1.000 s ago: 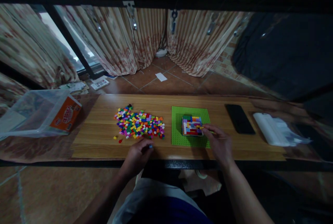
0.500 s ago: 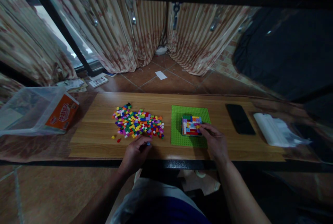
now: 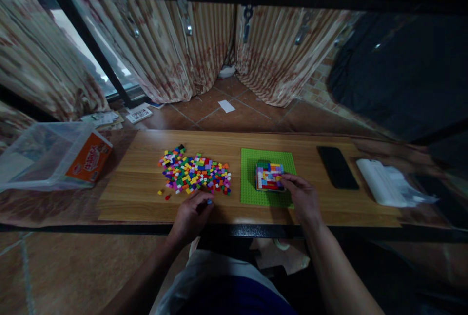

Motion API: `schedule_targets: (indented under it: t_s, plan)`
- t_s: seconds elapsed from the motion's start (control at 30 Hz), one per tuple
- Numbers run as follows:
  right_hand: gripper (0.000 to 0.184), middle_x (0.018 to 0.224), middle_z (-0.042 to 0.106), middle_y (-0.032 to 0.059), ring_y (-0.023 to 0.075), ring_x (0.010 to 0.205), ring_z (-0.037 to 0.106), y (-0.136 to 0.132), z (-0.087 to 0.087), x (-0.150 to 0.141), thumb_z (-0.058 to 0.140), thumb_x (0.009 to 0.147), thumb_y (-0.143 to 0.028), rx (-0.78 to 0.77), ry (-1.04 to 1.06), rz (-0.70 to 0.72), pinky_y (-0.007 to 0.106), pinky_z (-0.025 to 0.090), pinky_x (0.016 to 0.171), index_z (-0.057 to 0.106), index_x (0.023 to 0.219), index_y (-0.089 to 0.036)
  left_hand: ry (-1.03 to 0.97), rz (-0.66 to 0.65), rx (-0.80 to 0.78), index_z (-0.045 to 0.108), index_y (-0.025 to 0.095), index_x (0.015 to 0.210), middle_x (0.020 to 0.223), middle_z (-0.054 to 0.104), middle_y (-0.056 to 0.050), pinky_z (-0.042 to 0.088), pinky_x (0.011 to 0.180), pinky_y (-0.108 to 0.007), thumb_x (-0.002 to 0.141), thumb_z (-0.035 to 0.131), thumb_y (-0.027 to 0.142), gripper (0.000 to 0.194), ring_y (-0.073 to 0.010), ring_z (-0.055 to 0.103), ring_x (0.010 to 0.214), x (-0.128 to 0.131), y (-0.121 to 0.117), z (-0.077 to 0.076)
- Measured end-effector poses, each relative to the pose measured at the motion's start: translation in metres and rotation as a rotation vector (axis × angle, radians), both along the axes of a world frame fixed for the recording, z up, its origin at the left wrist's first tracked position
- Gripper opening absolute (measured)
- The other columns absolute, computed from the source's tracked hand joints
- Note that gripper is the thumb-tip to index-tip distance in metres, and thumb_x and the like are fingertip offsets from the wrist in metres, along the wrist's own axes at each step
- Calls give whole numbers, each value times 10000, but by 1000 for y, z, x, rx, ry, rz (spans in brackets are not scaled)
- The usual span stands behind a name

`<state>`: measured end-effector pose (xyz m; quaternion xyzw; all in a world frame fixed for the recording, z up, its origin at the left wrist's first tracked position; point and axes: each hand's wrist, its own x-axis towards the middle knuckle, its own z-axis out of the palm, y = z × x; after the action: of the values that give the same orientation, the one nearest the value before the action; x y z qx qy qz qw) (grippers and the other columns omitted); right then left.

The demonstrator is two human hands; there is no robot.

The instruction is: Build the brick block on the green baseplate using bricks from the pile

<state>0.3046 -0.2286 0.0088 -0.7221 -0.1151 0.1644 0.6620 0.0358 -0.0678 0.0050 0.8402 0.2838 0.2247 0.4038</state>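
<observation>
From the head: shows glossy, studded plastic on smooth wood-grain board (image 3: 127, 188). Pinches one yellow brick (image 3: 278, 178) in the fingertips of the right hand (image 3: 304, 200), at the right edge of one boxy build (image 3: 268, 184) on one green plate (image 3: 250, 194). Pinches one blue brick (image 3: 209, 202) in the left hand (image 3: 190, 215), with one brick heap (image 3: 197, 173) just beyond those fingers and two loose bricks (image 3: 167, 198) to their left.

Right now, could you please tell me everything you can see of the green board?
The green board is a roughly square sheet covered in rows of small studs, and looks like plastic. It lies flat on the wooden tabletop, right of the pile of loose bricks. A block of colourful bricks sits near its middle, hiding part of it. The right hand reaches over its right edge; whether they touch, I cannot tell.
</observation>
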Motion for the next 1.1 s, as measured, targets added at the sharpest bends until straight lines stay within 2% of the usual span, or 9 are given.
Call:
schedule_targets:
  t_s: [0.2,0.4,0.57,0.83,1.1]
  plan:
    - [343,840,738,41,187,762,667,4,2,4,752,649,-472,12,0,-27,355,527,730,732,854,-198,-4,5,-6,667,196,938,882,656,-32,499,727,-251,843,581,192,128,-141,622,779,1,-1,3]
    - [444,897,746,86,212,792,678,11,0,2,773,637,-488,-77,-58,-17,387,543,749,723,941,-169,-2,10,0,664,196,939,876,654,-31,496,715,-250,835,581,182,134,-142,624,773,2,-1,5]
    - [467,961,746,110,222,837,688,12,-1,0,737,683,-504,-119,-112,1,402,547,787,703,998,-161,-2,4,9,659,196,941,858,652,-27,487,697,-245,840,575,193,131,-138,616,757,2,-1,5]
    - [464,938,739,115,238,832,672,11,6,-4,709,695,-516,-193,-177,18,404,516,791,704,997,-163,-1,11,15,666,197,929,866,662,-31,489,712,-249,829,585,203,129,-144,615,767,2,-1,6]
    - [452,850,746,73,224,791,669,2,6,4,626,732,-605,-139,-82,65,364,518,736,720,872,-186,0,13,-26,671,187,930,887,664,-36,504,729,-254,843,578,217,131,-142,623,772,1,-3,7]
